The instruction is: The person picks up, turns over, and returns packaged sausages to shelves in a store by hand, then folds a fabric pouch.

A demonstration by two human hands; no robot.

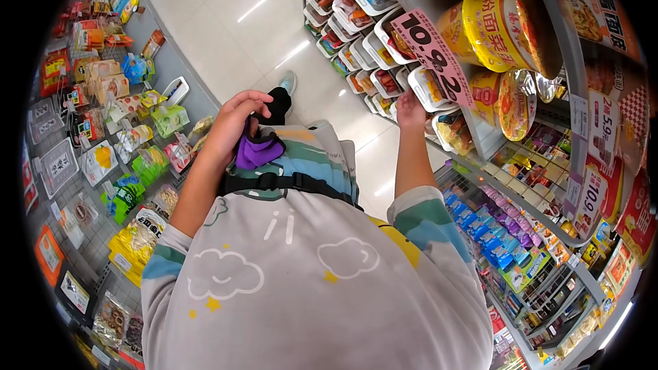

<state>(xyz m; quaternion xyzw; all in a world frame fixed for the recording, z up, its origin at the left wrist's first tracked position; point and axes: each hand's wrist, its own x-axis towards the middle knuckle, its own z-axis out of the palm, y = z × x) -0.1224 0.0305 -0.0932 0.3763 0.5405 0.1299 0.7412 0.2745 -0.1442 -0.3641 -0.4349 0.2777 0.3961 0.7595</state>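
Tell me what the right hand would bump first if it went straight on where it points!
The right hand would probably bump one of the white snack bins just ahead. I can't tell whether it already touches one.

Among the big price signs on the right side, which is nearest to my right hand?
The long pink price sign with large black digits is nearest the right hand; the smaller 5.9 sign and smaller 10.9 sign are farther right.

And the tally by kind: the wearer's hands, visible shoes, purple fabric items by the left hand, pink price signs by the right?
Left hand and right hand: 2
Shoe: 1
Purple fabric item: 1
Pink price sign: 1
Total: 5
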